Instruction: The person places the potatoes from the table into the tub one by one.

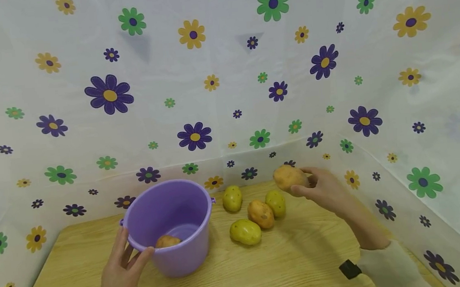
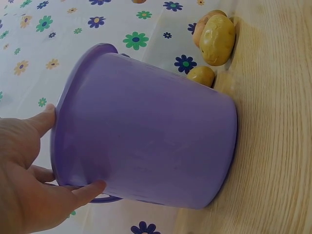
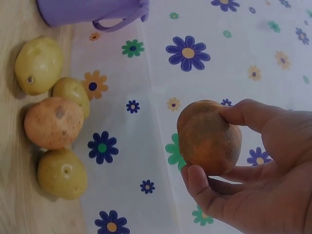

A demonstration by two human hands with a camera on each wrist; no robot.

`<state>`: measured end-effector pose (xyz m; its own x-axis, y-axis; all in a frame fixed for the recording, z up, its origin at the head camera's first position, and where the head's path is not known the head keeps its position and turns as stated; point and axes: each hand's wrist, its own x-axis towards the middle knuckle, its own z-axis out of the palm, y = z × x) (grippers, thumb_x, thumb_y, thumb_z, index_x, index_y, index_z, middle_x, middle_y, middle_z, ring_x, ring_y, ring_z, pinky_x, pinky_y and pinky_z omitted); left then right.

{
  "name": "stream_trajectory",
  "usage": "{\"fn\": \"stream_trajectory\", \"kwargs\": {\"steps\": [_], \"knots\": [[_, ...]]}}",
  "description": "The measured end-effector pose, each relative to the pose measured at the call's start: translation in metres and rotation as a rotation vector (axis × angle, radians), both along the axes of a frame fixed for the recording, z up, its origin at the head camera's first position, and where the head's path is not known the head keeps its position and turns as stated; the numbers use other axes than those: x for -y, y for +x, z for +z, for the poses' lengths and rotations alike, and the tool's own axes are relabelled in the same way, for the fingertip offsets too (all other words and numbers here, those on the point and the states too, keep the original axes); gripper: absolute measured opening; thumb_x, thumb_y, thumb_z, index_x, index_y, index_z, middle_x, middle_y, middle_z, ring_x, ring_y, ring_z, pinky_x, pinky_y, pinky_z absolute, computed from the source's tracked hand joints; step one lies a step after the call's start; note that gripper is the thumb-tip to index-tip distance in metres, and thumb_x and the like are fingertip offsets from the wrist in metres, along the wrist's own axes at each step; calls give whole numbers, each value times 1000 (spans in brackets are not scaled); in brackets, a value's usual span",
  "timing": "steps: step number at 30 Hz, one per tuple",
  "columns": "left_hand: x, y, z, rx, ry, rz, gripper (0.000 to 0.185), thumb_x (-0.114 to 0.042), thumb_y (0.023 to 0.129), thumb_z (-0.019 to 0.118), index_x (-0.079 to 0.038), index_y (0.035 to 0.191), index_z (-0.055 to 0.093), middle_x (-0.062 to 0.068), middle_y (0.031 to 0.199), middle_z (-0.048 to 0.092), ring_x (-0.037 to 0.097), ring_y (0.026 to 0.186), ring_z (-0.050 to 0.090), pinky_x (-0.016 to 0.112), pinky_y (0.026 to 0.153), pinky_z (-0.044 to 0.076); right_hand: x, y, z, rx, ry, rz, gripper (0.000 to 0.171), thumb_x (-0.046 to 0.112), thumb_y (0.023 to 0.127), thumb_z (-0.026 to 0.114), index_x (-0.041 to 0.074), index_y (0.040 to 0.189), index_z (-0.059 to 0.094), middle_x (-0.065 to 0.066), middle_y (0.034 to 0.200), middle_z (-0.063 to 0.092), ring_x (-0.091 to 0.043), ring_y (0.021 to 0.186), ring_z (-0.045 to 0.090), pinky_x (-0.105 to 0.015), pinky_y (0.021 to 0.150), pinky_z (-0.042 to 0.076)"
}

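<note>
A purple bucket (image 1: pixel 182 257) stands on the wooden table at left of centre, with a brown potato (image 1: pixel 167 241) inside it. My left hand (image 1: pixel 119 267) holds the bucket's near-left rim, thumb and fingers spread along it. In the left wrist view, one finger lies along the outer wall. My right hand (image 1: pixel 324 190) pinches another brown potato (image 1: pixel 288 177) between thumb and fingers, raised above the table at right. In the right wrist view, that held potato (image 3: pixel 207 139) appears against the flowered sheet, its lower side in shadow.
Right of the bucket lie a reddish-brown potato (image 1: pixel 261 214) and three yellow-green ones: a front one (image 1: pixel 245 232), a back one (image 1: pixel 232 199) and a right one (image 1: pixel 276 203). A flowered sheet (image 1: pixel 218 103) walls the table's back and sides.
</note>
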<state>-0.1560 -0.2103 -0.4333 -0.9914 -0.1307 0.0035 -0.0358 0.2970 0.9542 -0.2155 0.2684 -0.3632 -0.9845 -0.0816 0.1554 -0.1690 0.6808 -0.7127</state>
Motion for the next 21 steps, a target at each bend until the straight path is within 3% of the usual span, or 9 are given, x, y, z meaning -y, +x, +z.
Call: {"fn": "stream_trajectory", "kwargs": {"steps": [9,21], "knots": [[-1,1,0,-18,16,-7,96,-39,95,75,-32,166,11,-13,170,-3,35,153,24,11,102,42,28,-4,5,44,-14,47,83,48,95,73,1,155,41,-23,129,65,-32,110,64,-47,92,61],[-1,2,1,-10,23,2,98,-38,95,76,-30,166,9,-13,170,-3,35,153,24,9,99,43,76,-13,12,37,-57,163,78,44,92,77,3,151,48,-18,125,69,-29,110,66,-49,96,59]]}}
